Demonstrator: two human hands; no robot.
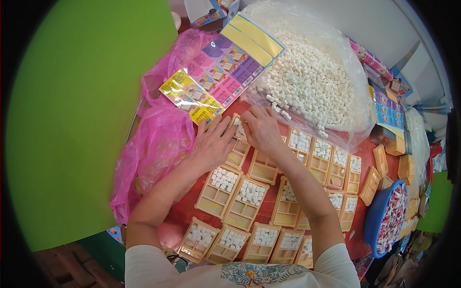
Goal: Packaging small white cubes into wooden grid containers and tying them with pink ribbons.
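At the far end of the rows, a tan compartment tray (235, 156) holds small white pieces (239, 130) that look like mini marshmallows. My left hand (211, 144) lies at the tray's left edge, its fingers stretched out toward the white pieces. From the right, my right hand (264, 132) reaches over the same tray with fingers bent down into the filled compartment; whatever is between its fingertips is hidden. Just beyond both hands, a big clear plastic bag (353, 120) lies spread open with a heap of loose white pieces (312, 77), some spilling toward me.
Several similar trays (252, 194) stand in rows on the red table (185, 211). Printed sheets (223, 72) and a pink plastic bag (158, 134) lie left. A blue basin (372, 225) of small wrapped pieces and empty tan trays (370, 185) sit right. A green board (81, 120) borders the left.
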